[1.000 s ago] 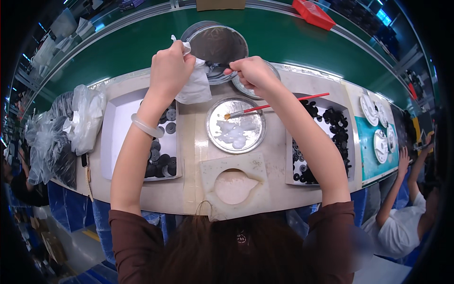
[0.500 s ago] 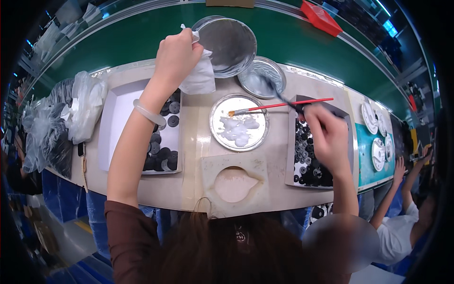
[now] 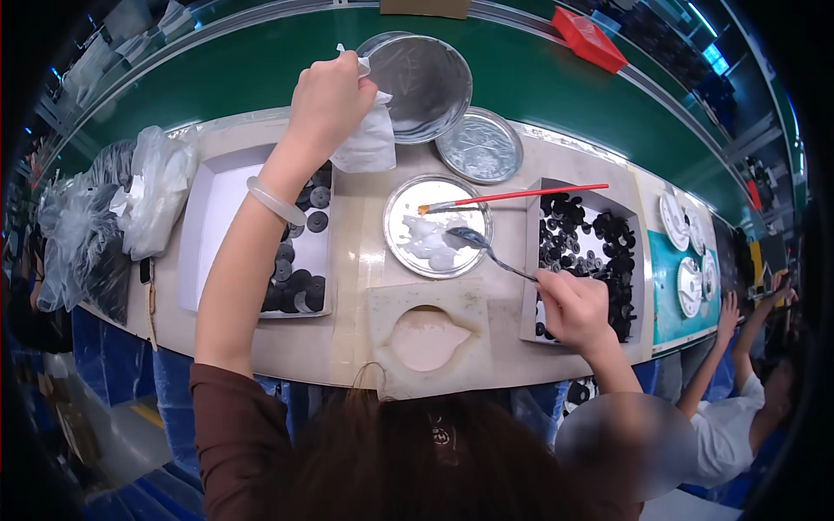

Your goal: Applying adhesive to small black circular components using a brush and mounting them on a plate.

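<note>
My right hand grips a metal spoon by its handle. The spoon's bowl rests in or just over the white paste in a round metal dish. Across the dish's right rim lies a red-handled brush, its bristles inside. My left hand is closed around a white cloth or tissue, beside a large round metal tin with a grey inside. Touching or close to that tin sits a shallow metal lid smeared with whitish residue.
Left stands a white box with black discs; right, another box of small black parts. A pale block with a teardrop cutout lies in front. Plastic bags, a red tray and white parts sit farther out. Another person's hand is at right.
My right hand has moved down and toward me, bringing the spoon from the smeared lid to the paste dish. My left hand stays almost where it was, still holding the cloth.
</note>
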Available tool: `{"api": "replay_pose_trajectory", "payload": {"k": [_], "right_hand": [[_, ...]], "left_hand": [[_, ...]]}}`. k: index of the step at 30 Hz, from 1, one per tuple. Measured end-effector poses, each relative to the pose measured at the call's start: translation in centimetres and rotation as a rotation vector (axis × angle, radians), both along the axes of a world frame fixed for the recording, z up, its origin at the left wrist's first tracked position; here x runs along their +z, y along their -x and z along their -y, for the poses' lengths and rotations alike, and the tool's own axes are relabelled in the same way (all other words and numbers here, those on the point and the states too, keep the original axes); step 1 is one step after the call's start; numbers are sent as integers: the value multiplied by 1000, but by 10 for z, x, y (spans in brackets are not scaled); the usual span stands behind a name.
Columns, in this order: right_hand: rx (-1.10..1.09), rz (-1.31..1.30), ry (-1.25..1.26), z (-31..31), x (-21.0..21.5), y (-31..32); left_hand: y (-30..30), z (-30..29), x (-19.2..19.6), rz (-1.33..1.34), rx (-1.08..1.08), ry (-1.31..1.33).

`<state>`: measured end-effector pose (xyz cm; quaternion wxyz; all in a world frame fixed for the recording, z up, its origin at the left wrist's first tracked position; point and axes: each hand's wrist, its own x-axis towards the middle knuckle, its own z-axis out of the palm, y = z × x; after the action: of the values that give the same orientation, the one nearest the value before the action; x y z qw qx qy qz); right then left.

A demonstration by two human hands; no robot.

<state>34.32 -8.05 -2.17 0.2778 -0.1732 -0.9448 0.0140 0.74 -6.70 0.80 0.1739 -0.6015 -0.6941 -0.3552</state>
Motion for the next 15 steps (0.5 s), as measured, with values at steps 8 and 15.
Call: {"api": "replay_pose_trajectory", "payload": {"k": [8, 15], "right_hand": [[-44, 83, -30, 3, -3, 9], [-58, 87, -68, 3, -3, 8]], "left_hand": [[7, 0, -1, -14, -15, -4], [9, -2, -2, -45, 14, -3]]}}
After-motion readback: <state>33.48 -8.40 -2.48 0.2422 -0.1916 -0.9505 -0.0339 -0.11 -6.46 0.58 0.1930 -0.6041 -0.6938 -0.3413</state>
